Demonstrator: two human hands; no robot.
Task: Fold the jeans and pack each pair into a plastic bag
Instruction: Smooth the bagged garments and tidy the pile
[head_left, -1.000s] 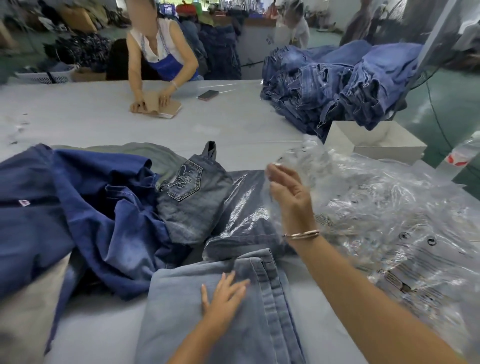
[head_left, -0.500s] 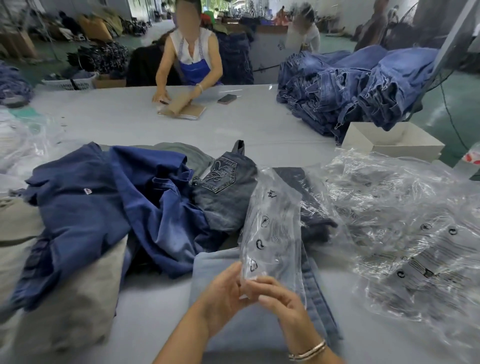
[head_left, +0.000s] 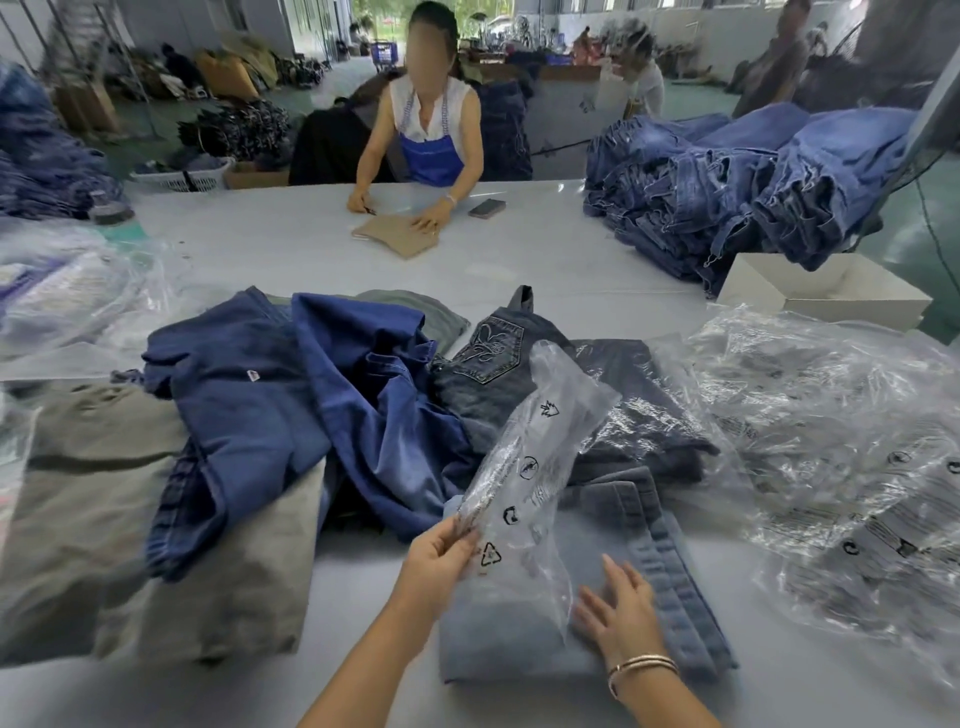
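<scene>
A folded pair of light blue jeans (head_left: 654, 577) lies on the white table in front of me. My left hand (head_left: 436, 558) pinches the lower edge of a clear plastic bag (head_left: 535, 467) with printed symbols, which rises up and away over the jeans. My right hand (head_left: 615, 605) lies flat on the folded jeans with fingers spread, at the bag's lower right edge. A gold bracelet sits on that wrist.
Unfolded dark blue jeans (head_left: 311, 415) and grey trousers (head_left: 104, 519) lie to the left. A heap of clear bags (head_left: 841, 441) fills the right, behind it a white box (head_left: 821, 296) and stacked jeans (head_left: 753, 182). A person (head_left: 426, 130) sits across the table (head_left: 519, 249).
My right hand brought the bag from the heap to both hands, then let go and dropped flat onto the folded jeans. My left hand now holds the bag alone.
</scene>
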